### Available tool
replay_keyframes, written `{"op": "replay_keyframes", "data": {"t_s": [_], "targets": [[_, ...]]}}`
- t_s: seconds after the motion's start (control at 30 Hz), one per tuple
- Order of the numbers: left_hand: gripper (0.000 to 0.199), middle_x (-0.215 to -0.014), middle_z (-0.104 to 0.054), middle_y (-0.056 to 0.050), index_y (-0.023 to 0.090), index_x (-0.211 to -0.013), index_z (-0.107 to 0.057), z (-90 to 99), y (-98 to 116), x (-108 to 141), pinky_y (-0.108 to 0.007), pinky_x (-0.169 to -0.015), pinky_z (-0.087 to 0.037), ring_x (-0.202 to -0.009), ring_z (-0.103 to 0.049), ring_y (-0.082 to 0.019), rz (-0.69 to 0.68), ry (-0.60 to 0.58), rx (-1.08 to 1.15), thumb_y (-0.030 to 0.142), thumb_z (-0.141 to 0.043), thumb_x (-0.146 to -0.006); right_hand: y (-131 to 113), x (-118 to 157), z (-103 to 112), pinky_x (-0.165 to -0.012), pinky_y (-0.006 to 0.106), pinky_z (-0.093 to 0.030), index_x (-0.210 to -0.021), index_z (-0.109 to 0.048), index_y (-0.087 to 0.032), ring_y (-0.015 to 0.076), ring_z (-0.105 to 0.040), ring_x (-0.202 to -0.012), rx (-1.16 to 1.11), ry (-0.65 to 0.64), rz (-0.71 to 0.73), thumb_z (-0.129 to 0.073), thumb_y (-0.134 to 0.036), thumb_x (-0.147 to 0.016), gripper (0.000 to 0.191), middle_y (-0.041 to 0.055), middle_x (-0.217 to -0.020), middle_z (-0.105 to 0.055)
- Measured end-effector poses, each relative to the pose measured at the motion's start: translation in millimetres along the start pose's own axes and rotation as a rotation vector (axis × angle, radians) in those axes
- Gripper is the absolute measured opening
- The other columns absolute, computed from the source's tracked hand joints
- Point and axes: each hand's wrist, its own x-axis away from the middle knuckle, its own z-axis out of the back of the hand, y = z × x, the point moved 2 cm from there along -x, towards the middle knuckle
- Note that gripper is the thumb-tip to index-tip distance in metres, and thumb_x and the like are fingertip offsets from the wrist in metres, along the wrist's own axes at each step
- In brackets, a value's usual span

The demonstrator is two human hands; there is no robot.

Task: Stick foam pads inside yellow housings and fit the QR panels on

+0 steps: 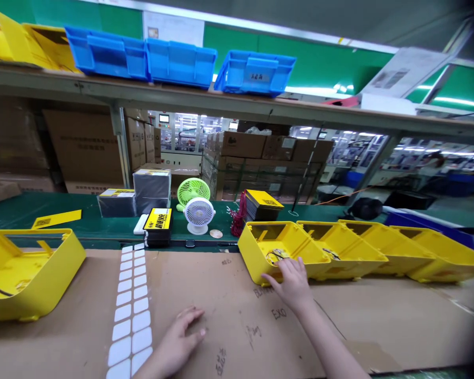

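My right hand reaches the near wall of a yellow plastic casing, the leftmost in a row on the right. Its fingers are spread over the near rim and its thumb points left; a firm grip does not show. Inside that casing are thin dark and pale wires. My left hand is over the cardboard sheet, fingers apart and nothing in them. Left of it runs a strip of white rounded labels. Another yellow casing, with a dark wire inside, stands at the far left.
Along the back stand a green fan, a white fan, a black-and-yellow box, a stack of yellow-topped cards and red wires. Overhead, a shelf carries blue bins. More yellow casings extend rightward.
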Motion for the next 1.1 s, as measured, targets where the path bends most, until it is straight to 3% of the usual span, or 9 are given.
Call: {"op": "replay_keyframes", "data": {"t_s": [0.23,0.37,0.47,0.57,0.63,0.73,0.9,1.0,1.1], "targets": [[0.048,-0.134,-0.048,-0.006,0.022,-0.124,-0.052,7.7,-13.1,19.4,-0.038,-0.110,-0.028,-0.127,-0.039,-0.023,-0.060,0.120,-0.031,0.043,-0.048,-0.081,-8.2,-5.9,-7.1,-0.104,0.050,-0.018,-0.090,-0.056,-0.018,0.0289,-0.049,-0.102,0.033,0.023,-0.039,-0.049,-0.052,-0.077,0.037,0.0120,-0.095,-0.059],[0.044,-0.134,-0.047,-0.004,0.025,-0.121,-0.052,46.6,-42.9,45.1,-0.043,-0.110,-0.026,-0.129,-0.035,-0.024,-0.089,0.377,-0.207,0.046,-0.042,-0.084,-17.6,-5.4,-3.5,-0.104,0.053,-0.018,-0.101,-0.055,-0.017,0.0303,-0.044,-0.113,0.031,0.056,-0.074,-0.042,-0.052,-0.080,0.042,0.0138,-0.110,-0.057],[0.050,-0.134,-0.045,-0.010,0.018,-0.122,-0.051,83.3,-76.9,63.4,-0.044,-0.109,-0.026,-0.131,-0.032,-0.027,0.030,0.653,-0.415,0.048,-0.042,-0.083,-35.1,2.2,5.6,-0.105,0.056,-0.015,-0.123,-0.044,-0.014,0.0320,-0.031,-0.127,-0.005,0.146,-0.144,-0.037,-0.046,-0.084,0.051,0.0159,-0.132,-0.043],[0.060,-0.133,-0.041,-0.020,0.008,-0.126,-0.047,97.8,-101.9,70.4,-0.048,-0.106,-0.026,-0.131,-0.029,-0.035,0.219,0.689,-0.605,0.047,-0.042,-0.081,-68.5,18.3,9.7,-0.105,0.056,-0.018,-0.128,-0.039,-0.015,0.0328,-0.030,-0.128,-0.148,0.137,-0.121,-0.042,-0.042,-0.084,0.052,0.0162,-0.135,-0.039],[0.062,-0.138,-0.036,-0.022,0.008,-0.128,-0.047,88.5,-103.3,67.3,-0.050,-0.105,-0.026,-0.132,-0.024,-0.038,0.270,0.613,-0.654,0.046,-0.044,-0.079,-101.8,32.8,6.4,-0.102,0.054,-0.028,-0.121,-0.047,-0.018,0.0312,-0.040,-0.121,-0.330,-0.037,-0.029,-0.045,-0.040,-0.084,0.043,0.0138,-0.124,-0.051],[0.062,-0.146,-0.026,-0.018,0.013,-0.131,-0.046,53.4,-82.9,56.1,-0.050,-0.107,-0.021,-0.135,-0.016,-0.037,0.224,0.494,-0.649,0.045,-0.049,-0.078,-160.2,56.3,0.5,-0.096,0.046,-0.040,-0.118,-0.052,-0.020,0.0278,-0.050,-0.112,-0.571,-0.426,-0.009,-0.043,-0.039,-0.087,0.038,0.0116,-0.116,-0.057],[0.058,-0.144,-0.029,-0.014,0.016,-0.134,-0.043,3.2,-48.1,41.6,-0.052,-0.108,-0.018,-0.135,-0.020,-0.034,0.168,0.265,-0.505,0.041,-0.046,-0.081,-231.9,73.1,3.6,-0.110,0.044,-0.020,-0.138,-0.033,-0.021,0.0256,-0.025,-0.133,-0.634,-0.821,0.066,-0.050,-0.038,-0.081,0.062,0.0071,-0.144,-0.031],[0.052,-0.141,-0.038,-0.013,0.013,-0.133,-0.043,21.7,-45.3,46.4,-0.045,-0.108,-0.027,-0.133,-0.029,-0.028,0.076,0.394,-0.464,0.035,-0.036,-0.086,-238.5,68.5,5.4,-0.112,0.046,-0.006,-0.143,-0.017,-0.024,0.0262,-0.005,-0.137,-0.580,-0.981,0.096,-0.065,-0.043,-0.068,0.091,0.0033,-0.150,-0.009],[0.056,-0.144,-0.032,-0.013,0.012,-0.134,-0.039,85.9,-44.4,62.2,-0.046,-0.109,-0.025,-0.135,-0.021,-0.027,-0.016,0.772,-0.592,0.042,-0.035,-0.087,-228.6,61.8,7.8,-0.111,0.047,0.002,-0.143,-0.013,-0.023,0.0271,0.002,-0.137,-0.569,-1.086,0.144,-0.074,-0.048,-0.056,0.110,0.0034,-0.150,-0.003]]}}
